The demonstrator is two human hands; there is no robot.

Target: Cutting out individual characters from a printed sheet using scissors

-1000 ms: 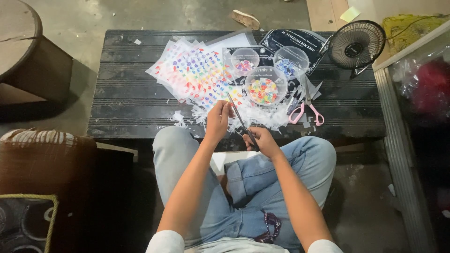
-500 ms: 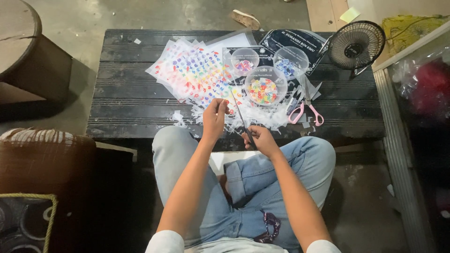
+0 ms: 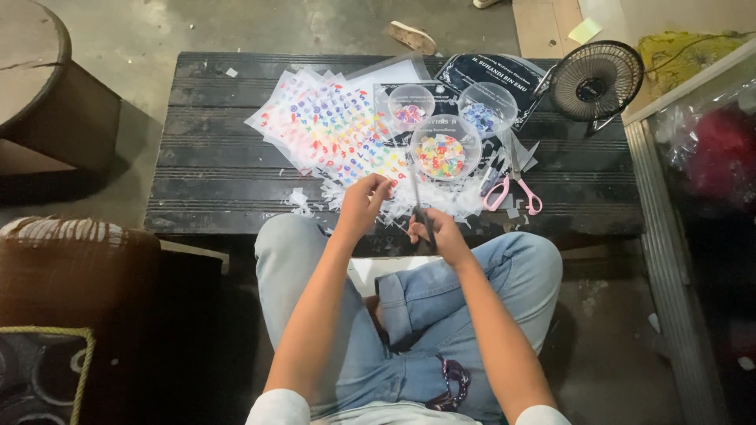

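My right hand (image 3: 438,234) grips dark scissors (image 3: 417,197) whose blades point up toward the bowls. Just left of the blades, my left hand (image 3: 363,203) pinches a small piece of sticker sheet; the piece itself is too small to make out. Both hands hover at the near edge of a low black slatted table (image 3: 220,185), over a litter of white paper trimmings (image 3: 441,203). Sheets of colourful letter stickers (image 3: 331,130) are spread behind my left hand. A clear bowl of colourful cut pieces (image 3: 441,152) stands just beyond the scissors.
Two smaller clear bowls (image 3: 411,106) (image 3: 487,108) stand further back. Pink-handled scissors (image 3: 510,189) lie right of the trimmings. A small black fan (image 3: 595,79) stands at the table's right end. A brown stool (image 3: 47,94) stands left, a glass-fronted cabinet (image 3: 693,173) right.
Both hands have shifted slightly while the scissors work at the small piece; the blades have turned more upright. Everything on the table stays in place.
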